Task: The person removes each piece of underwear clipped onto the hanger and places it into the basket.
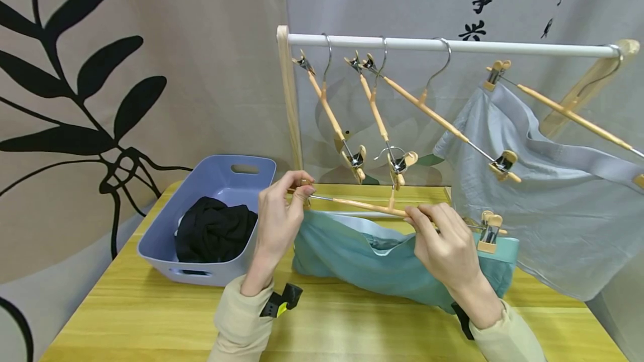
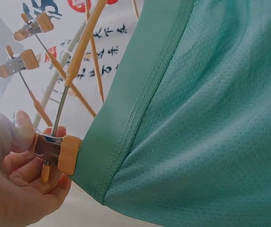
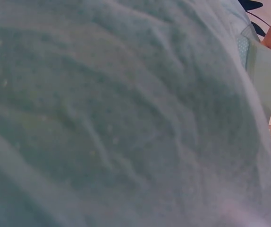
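Note:
A wooden clip hanger (image 1: 359,204) is held level over the table, with green shorts (image 1: 347,261) hanging from it by the waistband. My left hand (image 1: 279,217) pinches the clip at the hanger's left end. In the left wrist view, that clip (image 2: 69,155) bites the corner of the waistband (image 2: 126,104), thumb and fingers around its handles. My right hand (image 1: 448,244) grips the hanger's bar right of its middle. Beyond it, the other clip (image 1: 489,233) sits on the waistband's right end. Green fabric (image 3: 126,113) fills most of the right wrist view.
Behind stands a rack with a white rail (image 1: 417,44) and several clip hangers. Grey shorts (image 1: 523,183) hang at its right. A blue basket (image 1: 166,225) with black clothing (image 1: 216,230) stands left on the wooden table (image 1: 151,317).

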Demonstrator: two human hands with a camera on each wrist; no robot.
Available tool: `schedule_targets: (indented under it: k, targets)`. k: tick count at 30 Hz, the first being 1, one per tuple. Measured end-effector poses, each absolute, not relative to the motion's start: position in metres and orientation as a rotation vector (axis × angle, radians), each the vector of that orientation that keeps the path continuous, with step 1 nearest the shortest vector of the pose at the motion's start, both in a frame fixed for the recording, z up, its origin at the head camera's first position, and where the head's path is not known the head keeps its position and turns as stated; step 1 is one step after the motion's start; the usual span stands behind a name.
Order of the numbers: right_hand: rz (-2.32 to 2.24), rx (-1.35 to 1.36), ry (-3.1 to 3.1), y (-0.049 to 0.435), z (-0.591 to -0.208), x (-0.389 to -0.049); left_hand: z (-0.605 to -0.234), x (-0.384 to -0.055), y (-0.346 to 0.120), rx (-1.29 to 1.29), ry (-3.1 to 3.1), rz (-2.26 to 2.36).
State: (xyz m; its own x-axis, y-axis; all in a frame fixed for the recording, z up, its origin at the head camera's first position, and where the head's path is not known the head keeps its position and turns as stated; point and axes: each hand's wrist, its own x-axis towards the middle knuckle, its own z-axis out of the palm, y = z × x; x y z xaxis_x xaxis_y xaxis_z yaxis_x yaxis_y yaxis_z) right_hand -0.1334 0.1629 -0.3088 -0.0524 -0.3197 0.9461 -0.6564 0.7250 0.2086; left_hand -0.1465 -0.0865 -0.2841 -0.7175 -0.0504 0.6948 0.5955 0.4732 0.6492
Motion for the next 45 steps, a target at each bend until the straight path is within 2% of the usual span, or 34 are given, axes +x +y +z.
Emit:
schedule_targets:
  k: [25, 35, 45]
  targets:
    - [0.331, 0.799, -1.655, 0.163, -0.310, -0.133, -0.282, -0.146, -0.089, -0.496, -2.051, -1.233]
    - [0.323, 0.840, -1.696, 0.166, -0.314, -0.137, -0.287, -0.148, -0.095, -0.497, -2.260, -1.276]
    - [0.313, 0.858, -1.746, 0.166, -0.323, -0.143, -0.295, -0.148, -0.076, -0.424, -2.100, -0.772]
